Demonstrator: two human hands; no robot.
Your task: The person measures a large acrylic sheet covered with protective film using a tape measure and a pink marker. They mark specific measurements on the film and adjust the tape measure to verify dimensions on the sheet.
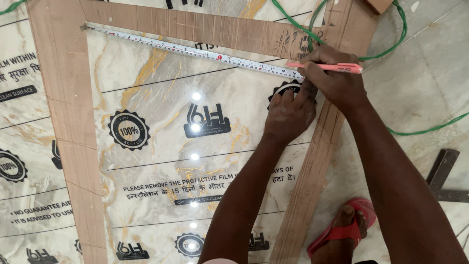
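Pink pen [325, 66] pinched in right hand [337, 80] at tape measure [195, 51] end; left hand [289, 115] just below, fingers pressing tape onto marble-look sheet [161, 146].

Tape measure [195, 51]: far end hidden under right hand [337, 80]. Pen [325, 67] mid-length covered by fingers. Green cable [391, 44] and marble-patterned sheet [161, 146] cut off by frame edges. Foot in red sandal [342, 232] partly behind right forearm.

A pink pen [325, 66] lies over a white tape measure [195, 51] with black and red marks. The glossy sheet [161, 146] is cream marble with gold veins and black print. Brown wooden strips [63, 107]; green cord [395, 34]; red sandal [342, 232].
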